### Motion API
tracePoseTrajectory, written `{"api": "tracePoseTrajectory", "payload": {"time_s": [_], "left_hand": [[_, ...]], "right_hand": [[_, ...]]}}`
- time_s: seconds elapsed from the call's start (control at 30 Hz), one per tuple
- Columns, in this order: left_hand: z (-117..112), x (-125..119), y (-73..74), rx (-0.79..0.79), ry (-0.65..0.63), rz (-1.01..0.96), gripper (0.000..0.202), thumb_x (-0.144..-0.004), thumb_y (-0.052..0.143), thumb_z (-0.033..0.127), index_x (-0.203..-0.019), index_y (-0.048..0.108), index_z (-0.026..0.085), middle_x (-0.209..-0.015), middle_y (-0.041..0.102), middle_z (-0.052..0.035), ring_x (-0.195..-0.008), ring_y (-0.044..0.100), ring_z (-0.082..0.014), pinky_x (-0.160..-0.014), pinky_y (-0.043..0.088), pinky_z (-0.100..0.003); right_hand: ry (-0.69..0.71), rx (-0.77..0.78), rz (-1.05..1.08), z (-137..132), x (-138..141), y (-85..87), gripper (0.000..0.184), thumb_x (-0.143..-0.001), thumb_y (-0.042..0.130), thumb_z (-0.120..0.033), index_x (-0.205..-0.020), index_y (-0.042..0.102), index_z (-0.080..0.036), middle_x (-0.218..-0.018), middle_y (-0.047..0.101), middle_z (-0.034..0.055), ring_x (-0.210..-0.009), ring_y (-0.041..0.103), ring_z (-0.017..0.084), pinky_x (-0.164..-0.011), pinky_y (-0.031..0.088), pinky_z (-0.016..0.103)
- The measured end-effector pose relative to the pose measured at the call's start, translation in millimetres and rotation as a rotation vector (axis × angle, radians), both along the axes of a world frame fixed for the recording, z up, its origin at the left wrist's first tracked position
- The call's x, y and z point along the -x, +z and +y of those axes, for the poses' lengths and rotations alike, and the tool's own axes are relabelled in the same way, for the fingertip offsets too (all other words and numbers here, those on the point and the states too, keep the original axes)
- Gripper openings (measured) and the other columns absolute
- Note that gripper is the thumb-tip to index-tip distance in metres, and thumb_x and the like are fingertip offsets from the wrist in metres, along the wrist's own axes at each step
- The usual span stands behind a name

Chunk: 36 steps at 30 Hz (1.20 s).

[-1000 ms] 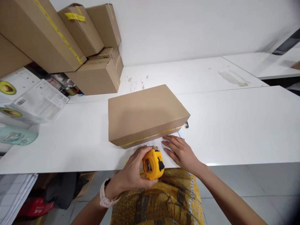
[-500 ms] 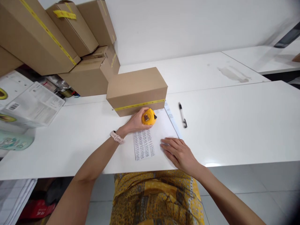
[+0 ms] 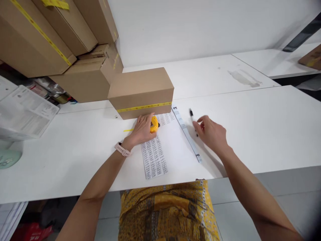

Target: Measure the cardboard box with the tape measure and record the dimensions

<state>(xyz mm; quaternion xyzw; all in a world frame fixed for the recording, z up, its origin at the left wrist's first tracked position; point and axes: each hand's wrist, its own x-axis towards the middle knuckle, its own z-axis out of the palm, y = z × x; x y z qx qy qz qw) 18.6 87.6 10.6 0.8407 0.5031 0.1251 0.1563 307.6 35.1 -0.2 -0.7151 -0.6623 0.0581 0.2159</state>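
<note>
My left hand is closed round a yellow tape measure resting on the white table. A short bit of yellow tape sticks out to its left. Just behind it stands a brown cardboard box with a yellow tape strip along its front. My right hand hovers with fingers curled over a black pen, touching or nearly touching it. Between my hands lies a printed paper sheet with columns of small text.
Several large cardboard boxes are stacked at the back left against the white wall. A white printed carton and a pale green object sit at the left edge. Another box shows on the far right table.
The cardboard box went from the near edge to farther back, uncovering the paper and pen. My left hand set the tape measure down before the box. My right hand lifted off the paper toward the pen.
</note>
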Motion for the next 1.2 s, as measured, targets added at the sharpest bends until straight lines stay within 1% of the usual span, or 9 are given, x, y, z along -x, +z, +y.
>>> {"api": "tracePoseTrajectory", "payload": {"time_s": [0.1, 0.23, 0.47, 0.57, 0.73, 0.83, 0.93, 1.1, 1.2], "left_hand": [[-10.7, -28.1, -7.4, -0.144, -0.132, 0.02, 0.076, -0.087, 0.061, 0.03, -0.153, 0.029, 0.008, -0.158, 0.04, -0.022, -0.154, 0.026, -0.0359, -0.128, 0.01, -0.057], [-28.2, -62.3, -27.6, -0.086, -0.333, 0.066, 0.071, -0.097, 0.053, 0.049, -0.152, 0.033, 0.008, -0.164, 0.034, -0.0213, -0.157, 0.019, -0.0333, -0.129, 0.009, -0.05], [-36.0, -67.5, -51.9, -0.051, -0.406, 0.095, 0.08, -0.101, 0.04, 0.062, -0.159, 0.025, 0.009, -0.17, 0.017, -0.0205, -0.16, 0.003, -0.032, -0.128, 0.001, -0.052], [-35.3, -67.3, -52.2, -0.075, -0.4, 0.086, 0.079, -0.101, 0.042, 0.061, -0.158, 0.028, 0.009, -0.169, 0.02, -0.0206, -0.159, 0.005, -0.0331, -0.128, 0.001, -0.051], [-35.4, -70.5, -48.0, -0.066, -0.399, 0.083, 0.079, -0.1, 0.046, 0.06, -0.157, 0.032, 0.007, -0.168, 0.026, -0.0197, -0.159, 0.011, -0.0347, -0.128, 0.002, -0.052], [-35.5, -70.5, -46.0, -0.061, -0.4, 0.062, 0.078, -0.098, 0.049, 0.06, -0.156, 0.035, 0.01, -0.166, 0.031, -0.0184, -0.158, 0.013, -0.0335, -0.128, 0.004, -0.052], [-35.3, -70.1, -46.4, -0.061, -0.396, 0.053, 0.078, -0.097, 0.05, 0.06, -0.156, 0.035, 0.011, -0.166, 0.031, -0.018, -0.158, 0.013, -0.0335, -0.128, 0.004, -0.052], [-34.6, -71.2, -47.0, -0.044, -0.399, 0.05, 0.079, -0.097, 0.051, 0.06, -0.156, 0.035, 0.009, -0.165, 0.034, -0.0189, -0.158, 0.015, -0.0349, -0.128, 0.004, -0.053], [-34.7, -71.8, -45.9, -0.029, -0.4, 0.053, 0.081, -0.096, 0.054, 0.058, -0.155, 0.035, 0.006, -0.165, 0.033, -0.0204, -0.157, 0.015, -0.0363, -0.128, 0.003, -0.052]], "right_hand": [[-0.059, 0.204, -0.152, 47.1, 3.0, 0.1, 0.048, -0.1, 0.048, -0.052, -0.125, 0.057, -0.011, -0.084, 0.075, 0.0156, -0.071, 0.069, 0.031, -0.064, 0.044, 0.037], [0.038, 0.187, -0.145, 70.5, 6.7, -14.7, 0.037, -0.098, 0.046, -0.027, -0.13, 0.058, -0.013, -0.106, 0.075, 0.0216, -0.085, 0.071, 0.033, -0.07, 0.048, 0.041], [0.168, 0.016, 1.074, 56.6, -35.6, -0.3, 0.037, -0.085, 0.061, -0.044, -0.112, 0.067, -0.018, -0.095, 0.078, 0.0104, -0.087, 0.074, 0.025, -0.079, 0.058, 0.041], [0.227, -0.068, 1.279, 51.6, -29.9, 11.1, 0.041, -0.075, 0.076, -0.05, -0.105, 0.066, -0.023, -0.094, 0.078, 0.0054, -0.089, 0.074, 0.022, -0.079, 0.059, 0.038], [0.232, -0.005, 1.307, 55.3, 16.4, -0.3, 0.048, -0.08, 0.069, -0.069, -0.072, 0.055, -0.023, -0.045, 0.054, -0.0052, -0.042, 0.048, 0.011, -0.052, 0.047, 0.028], [0.286, 0.155, 1.326, 62.6, 35.7, -11.8, 0.055, -0.084, 0.058, -0.076, -0.09, 0.065, -0.022, -0.058, 0.062, -0.0014, -0.054, 0.058, 0.014, -0.061, 0.051, 0.031], [0.337, 0.285, 1.297, 69.8, 42.3, -19.9, 0.054, -0.075, 0.074, -0.068, -0.101, 0.07, -0.021, -0.083, 0.072, 0.0035, -0.076, 0.066, 0.017, -0.071, 0.053, 0.032], [0.228, 0.111, 1.119, 76.3, 48.5, -28.7, 0.046, -0.081, 0.071, -0.063, -0.068, 0.057, -0.021, -0.065, 0.058, -0.002, -0.059, 0.048, 0.011, -0.054, 0.04, 0.026], [0.231, 0.078, 1.046, 77.2, 52.5, -31.0, 0.041, -0.084, 0.068, -0.061, -0.078, 0.057, -0.021, -0.067, 0.057, -0.0032, -0.058, 0.047, 0.011, -0.052, 0.037, 0.025]]}}
